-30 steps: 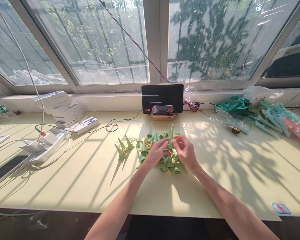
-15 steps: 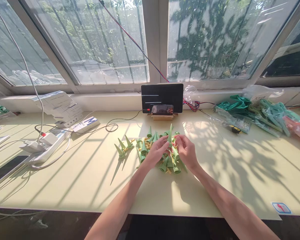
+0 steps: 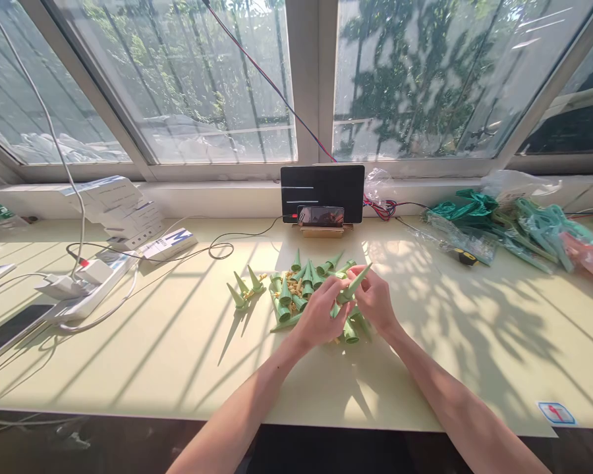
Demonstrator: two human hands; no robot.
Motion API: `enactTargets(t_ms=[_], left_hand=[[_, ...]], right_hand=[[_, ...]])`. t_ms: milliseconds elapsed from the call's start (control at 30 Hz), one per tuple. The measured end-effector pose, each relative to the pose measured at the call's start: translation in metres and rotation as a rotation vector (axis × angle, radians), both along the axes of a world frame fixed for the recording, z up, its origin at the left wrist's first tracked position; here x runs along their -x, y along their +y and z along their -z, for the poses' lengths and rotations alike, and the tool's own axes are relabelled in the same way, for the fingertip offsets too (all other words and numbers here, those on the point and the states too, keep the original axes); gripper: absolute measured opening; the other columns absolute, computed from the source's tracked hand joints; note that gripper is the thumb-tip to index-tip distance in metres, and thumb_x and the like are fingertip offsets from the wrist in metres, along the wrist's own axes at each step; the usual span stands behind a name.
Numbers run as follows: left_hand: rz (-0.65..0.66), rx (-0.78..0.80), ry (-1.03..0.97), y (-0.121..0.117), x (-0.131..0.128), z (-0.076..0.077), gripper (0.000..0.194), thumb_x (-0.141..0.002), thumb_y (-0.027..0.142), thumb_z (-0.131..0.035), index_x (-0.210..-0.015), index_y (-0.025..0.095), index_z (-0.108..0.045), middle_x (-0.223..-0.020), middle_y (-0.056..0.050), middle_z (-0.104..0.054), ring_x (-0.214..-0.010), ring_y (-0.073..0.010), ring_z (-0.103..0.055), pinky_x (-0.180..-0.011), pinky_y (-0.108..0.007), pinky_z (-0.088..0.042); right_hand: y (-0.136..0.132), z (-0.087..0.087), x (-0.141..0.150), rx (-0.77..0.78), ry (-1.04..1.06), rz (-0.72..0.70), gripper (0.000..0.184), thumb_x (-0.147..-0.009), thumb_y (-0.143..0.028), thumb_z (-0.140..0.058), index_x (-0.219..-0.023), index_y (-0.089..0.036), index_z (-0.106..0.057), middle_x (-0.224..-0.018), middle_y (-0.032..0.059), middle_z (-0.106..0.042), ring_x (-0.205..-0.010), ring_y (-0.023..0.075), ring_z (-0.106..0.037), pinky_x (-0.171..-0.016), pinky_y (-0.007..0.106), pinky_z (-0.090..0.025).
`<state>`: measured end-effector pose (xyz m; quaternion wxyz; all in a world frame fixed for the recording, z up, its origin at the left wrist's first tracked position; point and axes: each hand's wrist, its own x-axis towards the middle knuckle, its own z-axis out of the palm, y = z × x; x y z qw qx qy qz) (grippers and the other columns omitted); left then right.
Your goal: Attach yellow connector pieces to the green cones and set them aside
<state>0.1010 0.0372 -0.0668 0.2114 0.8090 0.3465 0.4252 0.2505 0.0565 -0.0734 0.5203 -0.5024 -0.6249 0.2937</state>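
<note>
My left hand is closed on a slim green cone, which tilts with its point up and to the right. My right hand is pinched close behind that cone; the cone and fingers hide what its fingertips hold. Under and around both hands lies a pile of similar green cones, mixed with small tan pieces. To the left, apart from the pile, a group of three upright green cones stands with small yellowish pieces at the bases.
A dark tablet and a phone lean on a stand at the back. Left are white boxes and a power strip with cables. Plastic bags and a yellow-black tape measure lie right.
The held cone has tipped from upright to leaning right. My left hand has turned over and moved slightly right, nearer my right hand.
</note>
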Motion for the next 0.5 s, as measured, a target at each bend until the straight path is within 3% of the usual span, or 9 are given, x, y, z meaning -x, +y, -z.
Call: enactTargets(t_ms=[133,233,500], left_hand=[[0.019,-0.089,-0.021,-0.006,-0.003,0.001,0.027,-0.088,0.020,-0.055,-0.114,0.022,-0.056,-0.099,-0.007,-0.060,-0.067,-0.0114,-0.053,-0.055,-0.023,-0.046],[-0.045,-0.123,-0.127,-0.006,-0.003,-0.001,0.029,-0.086,0.022,-0.058,-0.115,0.021,-0.056,-0.097,-0.007,-0.060,-0.065,-0.0107,-0.053,-0.051,-0.021,-0.046],[-0.465,-0.147,-0.412,0.011,0.021,-0.019,0.022,-0.088,0.028,-0.059,-0.109,0.021,-0.059,-0.092,-0.004,-0.058,-0.074,-0.0123,-0.060,-0.054,-0.021,-0.050]], right_hand=[[0.000,-0.002,-0.003,-0.015,-0.053,-0.023,0.020,-0.089,-0.035,-0.054,-0.086,-0.017,-0.061,-0.069,-0.0014,-0.057,-0.054,0.0104,-0.044,-0.053,0.023,-0.037],[0.003,0.001,-0.001,-0.049,-0.118,-0.066,0.016,-0.086,-0.027,-0.053,-0.091,-0.017,-0.064,-0.079,0.0016,-0.061,-0.057,0.0111,-0.048,-0.057,0.024,-0.040],[0.027,-0.005,0.035,-0.145,-0.494,-0.332,0.023,-0.092,-0.020,-0.049,-0.102,-0.018,-0.070,-0.084,0.0039,-0.060,-0.071,0.0140,-0.053,-0.067,0.024,-0.040]])
